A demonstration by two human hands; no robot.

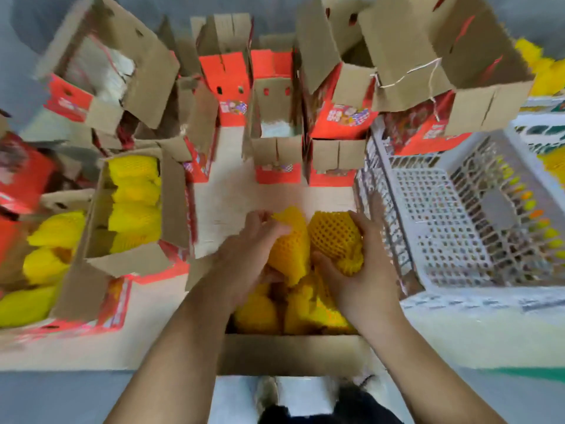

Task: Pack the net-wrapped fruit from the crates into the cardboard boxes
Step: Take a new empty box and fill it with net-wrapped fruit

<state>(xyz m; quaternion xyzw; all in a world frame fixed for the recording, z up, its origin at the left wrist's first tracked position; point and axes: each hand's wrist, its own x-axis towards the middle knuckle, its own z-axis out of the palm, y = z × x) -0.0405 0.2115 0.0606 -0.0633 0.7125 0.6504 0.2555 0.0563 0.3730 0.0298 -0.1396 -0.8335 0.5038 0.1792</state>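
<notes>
Yellow netted fruits (334, 237) sit gripped in curled fingers (324, 261) of both hands.

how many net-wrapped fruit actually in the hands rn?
2. One in the left hand: left fruit. One in the right hand: right fruit. Both over the near box; more fruit lies beneath, partly hidden.

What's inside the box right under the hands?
The open brown cardboard box holds several yellow net-wrapped fruits; its floor and lower layers are hidden by fruit and hands.
</notes>
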